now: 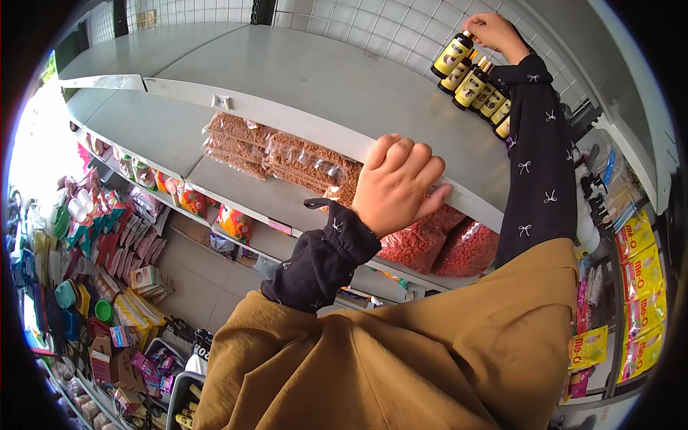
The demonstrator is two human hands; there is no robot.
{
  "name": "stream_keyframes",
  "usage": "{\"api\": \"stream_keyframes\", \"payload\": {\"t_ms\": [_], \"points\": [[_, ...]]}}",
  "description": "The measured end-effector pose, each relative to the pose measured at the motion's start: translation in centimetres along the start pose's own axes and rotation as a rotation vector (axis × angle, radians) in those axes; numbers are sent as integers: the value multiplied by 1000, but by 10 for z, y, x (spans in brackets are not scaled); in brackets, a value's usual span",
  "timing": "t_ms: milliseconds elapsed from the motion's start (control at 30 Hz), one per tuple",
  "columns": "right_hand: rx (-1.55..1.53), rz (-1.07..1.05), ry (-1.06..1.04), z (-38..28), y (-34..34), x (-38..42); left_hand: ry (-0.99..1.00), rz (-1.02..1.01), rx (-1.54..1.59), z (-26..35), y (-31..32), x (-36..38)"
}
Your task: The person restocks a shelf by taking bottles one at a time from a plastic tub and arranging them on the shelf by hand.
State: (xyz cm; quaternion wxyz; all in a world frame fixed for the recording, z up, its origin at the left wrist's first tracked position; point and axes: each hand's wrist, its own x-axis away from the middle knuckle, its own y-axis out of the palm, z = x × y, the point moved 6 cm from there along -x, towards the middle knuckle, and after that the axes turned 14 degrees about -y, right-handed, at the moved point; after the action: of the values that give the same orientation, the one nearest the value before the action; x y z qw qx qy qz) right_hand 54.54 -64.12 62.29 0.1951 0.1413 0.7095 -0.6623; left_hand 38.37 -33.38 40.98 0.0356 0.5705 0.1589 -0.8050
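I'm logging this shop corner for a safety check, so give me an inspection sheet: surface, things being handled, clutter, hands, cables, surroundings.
Surface: grey upper shelf, with a pale front edge.
Things handled: dark bottles with yellow labels, grouped near the wire grid.
Clutter: assorted packaged goods crowded at lower left.
Hands: left hand on the shelf's front edge; right hand with fingers at one bottle's cap.
Cables: nothing seen.
Surroundings: bags of brown pellets and red pellets below; yellow packets at right.
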Motion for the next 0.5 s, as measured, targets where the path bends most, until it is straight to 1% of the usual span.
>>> {"api": "stream_keyframes", "payload": {"t_ms": [333,500], "points": [[38,-2,-23,-4,14,-6,11,-14,-21,1,-3,-1],[29,-36,-13,2,30,-6,12,-22,-35,0,-3,-1]]}}
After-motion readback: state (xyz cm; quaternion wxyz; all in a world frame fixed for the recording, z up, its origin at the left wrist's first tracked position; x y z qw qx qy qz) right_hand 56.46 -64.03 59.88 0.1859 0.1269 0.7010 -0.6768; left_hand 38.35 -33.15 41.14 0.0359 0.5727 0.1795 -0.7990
